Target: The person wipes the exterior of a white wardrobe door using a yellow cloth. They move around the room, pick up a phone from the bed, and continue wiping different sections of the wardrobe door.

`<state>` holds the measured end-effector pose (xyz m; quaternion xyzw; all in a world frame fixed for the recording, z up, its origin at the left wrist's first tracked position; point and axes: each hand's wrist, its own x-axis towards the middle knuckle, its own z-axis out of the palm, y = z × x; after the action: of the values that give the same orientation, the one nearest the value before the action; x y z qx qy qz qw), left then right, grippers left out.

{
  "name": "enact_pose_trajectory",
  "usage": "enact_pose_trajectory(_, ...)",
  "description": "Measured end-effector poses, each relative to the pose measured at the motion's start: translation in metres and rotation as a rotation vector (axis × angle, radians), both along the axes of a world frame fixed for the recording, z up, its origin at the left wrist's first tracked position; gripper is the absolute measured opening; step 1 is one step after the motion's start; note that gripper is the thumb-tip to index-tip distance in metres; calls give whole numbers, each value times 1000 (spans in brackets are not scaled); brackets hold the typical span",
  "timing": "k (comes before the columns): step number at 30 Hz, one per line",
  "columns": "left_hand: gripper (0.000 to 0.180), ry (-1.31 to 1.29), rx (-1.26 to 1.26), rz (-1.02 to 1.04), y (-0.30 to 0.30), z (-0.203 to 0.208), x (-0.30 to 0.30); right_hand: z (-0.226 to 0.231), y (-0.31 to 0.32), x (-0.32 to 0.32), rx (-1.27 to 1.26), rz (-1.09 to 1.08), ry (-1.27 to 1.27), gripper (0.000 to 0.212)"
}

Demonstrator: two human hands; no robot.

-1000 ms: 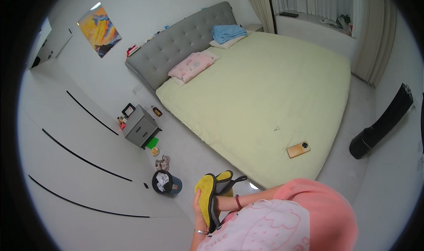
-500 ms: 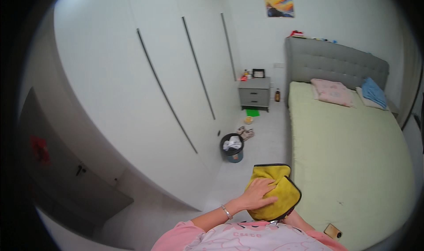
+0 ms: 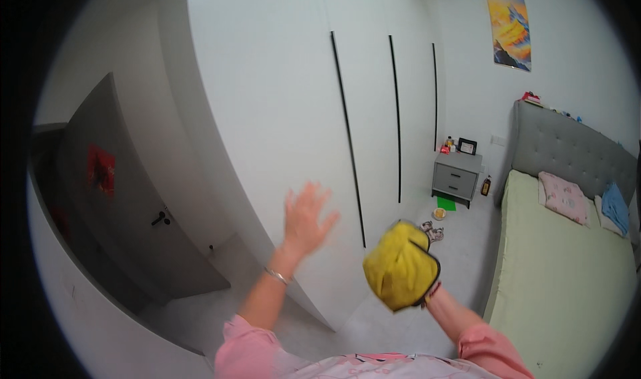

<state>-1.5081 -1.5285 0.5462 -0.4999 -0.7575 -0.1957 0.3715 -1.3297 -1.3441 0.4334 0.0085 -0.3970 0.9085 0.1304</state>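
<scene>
My left hand (image 3: 307, 220) is raised in front of the white wardrobe (image 3: 287, 125). Its fingers are spread, slightly blurred, and hold nothing; I cannot tell whether they touch the door. A thick yellow cloth (image 3: 400, 265) with dark edging drapes over my right hand, which carries it at the end of my outstretched right arm. The cloth hides the hand itself and its fingers; only the wrist with a dark red bracelet shows below. Behind the cloth is the lower part of the wardrobe front.
On the right stands a bed (image 3: 567, 292) with a pale green sheet and a grey headboard (image 3: 567, 135). A grey nightstand (image 3: 456, 177) is in the far corner, with shoes (image 3: 433, 232) on the floor nearby. At left is a dark grey door (image 3: 143, 212) with a black handle.
My left hand has come off the yellow cloth and moved up and left, fingers spread. My right arm has lifted the cloth forward. The view has swung left, bringing more of the door in.
</scene>
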Motion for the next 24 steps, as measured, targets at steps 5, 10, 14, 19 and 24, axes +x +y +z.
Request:
enact_pose_trajectory(5,33,342,206,192,-48,92,-73,137,-19,-102,1835,-718,311,32)
enact_pose_trajectory(10,8,563,267,-1,-56,90,-110,273,-83,-195,1057,-352,448,43)
enact_pose_trajectory(14,3,335,214,78,-43,77,-117,305,-174,-246,1587,-1258,751,46)
enact_pose_trajectory(19,9,565,282,11,-51,85,-112,395,-174,-284,1562,-1413,888,54)
enact_pose_trajectory(24,12,535,305,14,-55,90,-120,461,-157,-293,1352,-1397,1005,56)
